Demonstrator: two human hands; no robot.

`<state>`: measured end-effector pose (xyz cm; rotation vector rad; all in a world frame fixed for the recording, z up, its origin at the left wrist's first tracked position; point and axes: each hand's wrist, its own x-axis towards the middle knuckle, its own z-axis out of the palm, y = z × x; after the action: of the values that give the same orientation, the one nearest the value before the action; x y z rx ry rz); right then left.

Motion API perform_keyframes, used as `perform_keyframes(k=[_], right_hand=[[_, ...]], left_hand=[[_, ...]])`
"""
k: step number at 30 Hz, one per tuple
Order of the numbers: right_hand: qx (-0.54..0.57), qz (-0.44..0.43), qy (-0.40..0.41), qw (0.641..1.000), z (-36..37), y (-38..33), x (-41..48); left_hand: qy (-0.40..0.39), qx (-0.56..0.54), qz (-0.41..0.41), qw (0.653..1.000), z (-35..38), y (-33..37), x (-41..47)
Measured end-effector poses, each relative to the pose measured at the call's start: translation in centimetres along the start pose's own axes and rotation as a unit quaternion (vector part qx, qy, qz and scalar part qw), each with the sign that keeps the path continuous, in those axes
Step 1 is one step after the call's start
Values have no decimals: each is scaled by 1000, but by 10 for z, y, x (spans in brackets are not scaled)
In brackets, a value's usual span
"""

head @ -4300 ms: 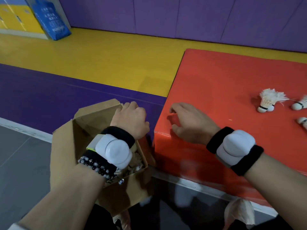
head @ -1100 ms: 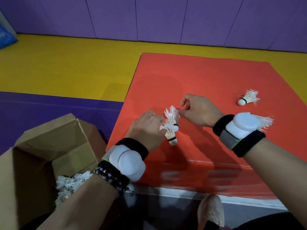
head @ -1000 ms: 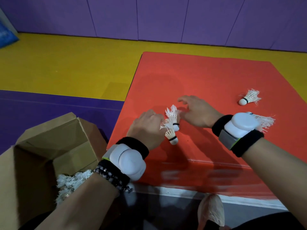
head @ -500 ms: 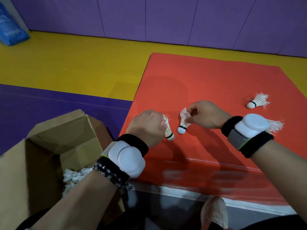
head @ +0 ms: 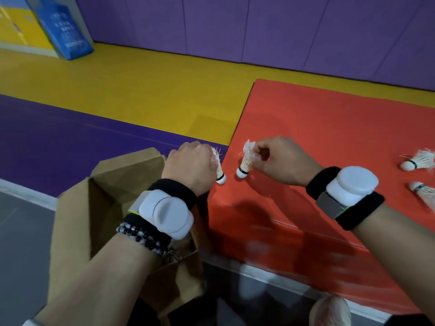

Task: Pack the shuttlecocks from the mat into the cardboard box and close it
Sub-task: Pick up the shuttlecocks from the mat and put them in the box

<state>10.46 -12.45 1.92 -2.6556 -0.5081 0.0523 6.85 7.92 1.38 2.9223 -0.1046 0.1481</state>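
Observation:
My left hand (head: 190,167) grips a white shuttlecock (head: 219,171) by its feathers, cork down, at the left edge of the red mat (head: 329,128). My right hand (head: 282,161) pinches a second shuttlecock (head: 244,162) by its feathers, cork down, just above the mat. The open cardboard box (head: 110,208) stands on the floor left of the mat, under my left forearm; its contents are mostly hidden. Two more shuttlecocks lie on the mat at the right edge, one (head: 417,160) above the other (head: 423,190).
A blue bag (head: 63,27) leans at the back left on the yellow floor (head: 141,90). A purple padded wall (head: 259,27) runs behind. The mat's front face drops to the grey floor (head: 21,231) near me.
Both hands have lifted their shuttlecocks and carried them left toward the box. The view has swung left, so the two lying shuttlecocks sit at the right edge.

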Motion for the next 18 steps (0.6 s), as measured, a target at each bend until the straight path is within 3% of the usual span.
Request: perform_keyframes(k=[6, 13, 18], right_hand=[[-7, -80, -25, 996, 34, -48, 9], [20, -161, -80, 984, 73, -97, 14], [36, -176, -64, 982, 78, -109, 14]], left_hand=[[10, 45, -53, 998, -13, -50, -15], [-112, 61, -117, 985, -20, -102, -33], [-141, 68, -139, 978, -19, -117, -40]])
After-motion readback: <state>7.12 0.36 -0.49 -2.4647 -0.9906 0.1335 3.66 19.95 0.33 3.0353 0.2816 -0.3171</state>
